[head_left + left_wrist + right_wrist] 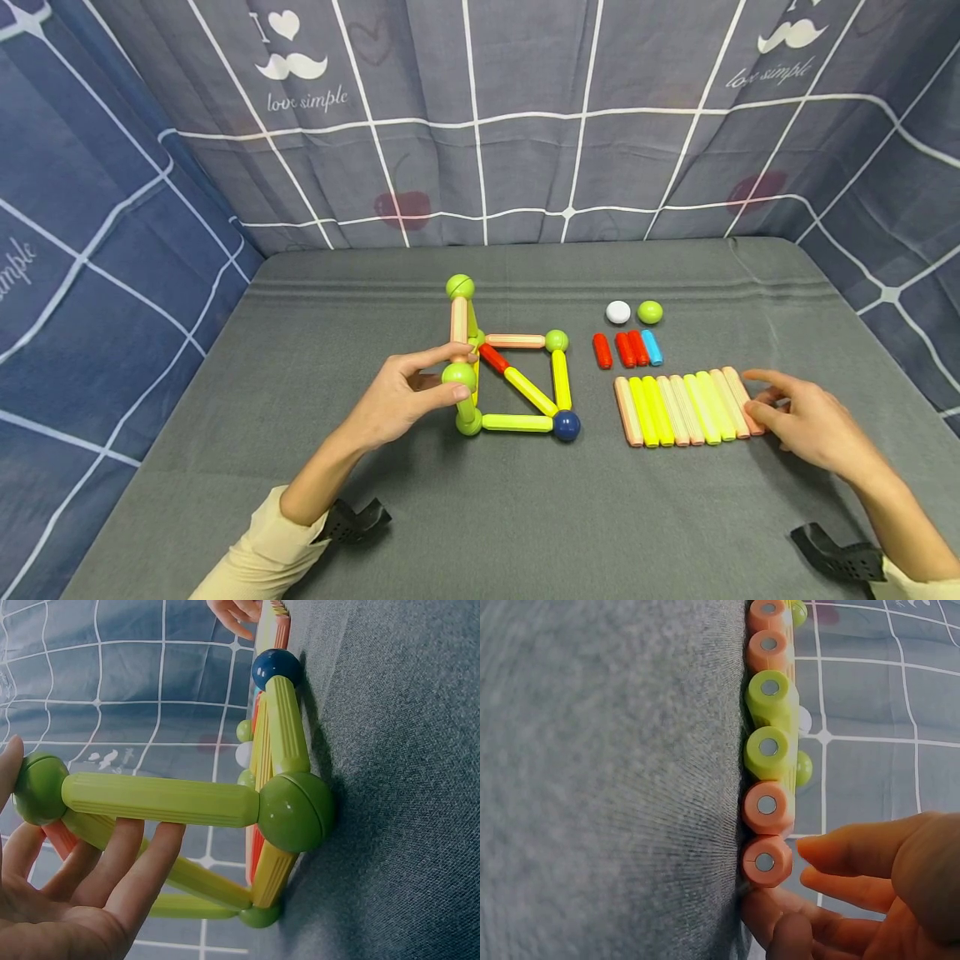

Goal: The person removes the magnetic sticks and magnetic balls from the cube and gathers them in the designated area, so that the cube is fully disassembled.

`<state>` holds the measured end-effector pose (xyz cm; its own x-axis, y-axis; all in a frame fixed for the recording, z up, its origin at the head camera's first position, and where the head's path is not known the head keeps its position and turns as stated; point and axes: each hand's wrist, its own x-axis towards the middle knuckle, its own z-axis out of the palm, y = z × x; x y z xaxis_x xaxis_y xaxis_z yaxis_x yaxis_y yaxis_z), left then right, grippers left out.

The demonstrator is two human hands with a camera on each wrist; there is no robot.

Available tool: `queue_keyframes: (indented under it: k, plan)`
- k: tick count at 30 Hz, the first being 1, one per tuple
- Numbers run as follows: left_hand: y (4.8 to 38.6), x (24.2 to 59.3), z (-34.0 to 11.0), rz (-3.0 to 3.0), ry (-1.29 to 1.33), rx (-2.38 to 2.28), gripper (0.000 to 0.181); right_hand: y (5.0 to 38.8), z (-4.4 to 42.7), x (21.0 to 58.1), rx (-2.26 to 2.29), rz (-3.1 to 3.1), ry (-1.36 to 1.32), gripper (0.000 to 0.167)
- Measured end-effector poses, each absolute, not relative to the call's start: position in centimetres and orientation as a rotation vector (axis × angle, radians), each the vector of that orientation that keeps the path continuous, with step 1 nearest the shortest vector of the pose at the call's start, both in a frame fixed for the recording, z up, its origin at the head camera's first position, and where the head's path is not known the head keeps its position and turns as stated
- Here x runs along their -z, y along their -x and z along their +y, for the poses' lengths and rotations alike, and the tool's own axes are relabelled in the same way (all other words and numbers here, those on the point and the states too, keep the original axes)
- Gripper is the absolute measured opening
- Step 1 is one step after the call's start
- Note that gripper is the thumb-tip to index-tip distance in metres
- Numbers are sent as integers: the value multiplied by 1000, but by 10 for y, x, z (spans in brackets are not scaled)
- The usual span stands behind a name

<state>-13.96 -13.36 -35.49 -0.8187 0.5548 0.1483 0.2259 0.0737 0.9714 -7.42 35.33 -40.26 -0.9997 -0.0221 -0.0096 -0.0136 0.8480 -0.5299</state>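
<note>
My left hand (393, 402) pinches the upper front green ball (459, 377) of a frame of magnetic sticks and balls. Its other fingers reach behind a yellow-green stick (161, 799) in the left wrist view. That raised side joins a flat square with a dark blue ball (566, 426) at one corner and a red-and-yellow diagonal (531, 392). Beyond the square, my right hand (813, 425) is at the end of a row of sticks. Its thumb and fingers close about the last orange stick (767, 862), which lies on the cloth against its neighbour.
Behind the row lie short red sticks (602, 351) and a short blue stick (652, 347). A white ball (618, 312) and a loose green ball (650, 312) sit farther back. Grey cloth (570, 517) covers the table, and a checked curtain (525, 167) hangs behind.
</note>
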Motion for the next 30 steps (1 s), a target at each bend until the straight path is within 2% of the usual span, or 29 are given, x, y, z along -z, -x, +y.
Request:
queue_keyframes:
  k: [5,12,21,26,30]
  plan:
    - [139,356,-133,2095,-788,-1818,49,72,352,402,901,3031,24,42]
    - [140,356,-133,2106,-801,-1808,49,69,337,392,918,3162,30,32]
    - [140,357,-132,2109,-796,-1819,46,71,271,381,1287,2980,363,24]
    - [139,356,-132,2109,-784,-1818,46,79,230,382,1293,2850,608,22]
    - [138,355,-132,2113,-782,-1812,47,84,204,385,1198,2794,678,22]
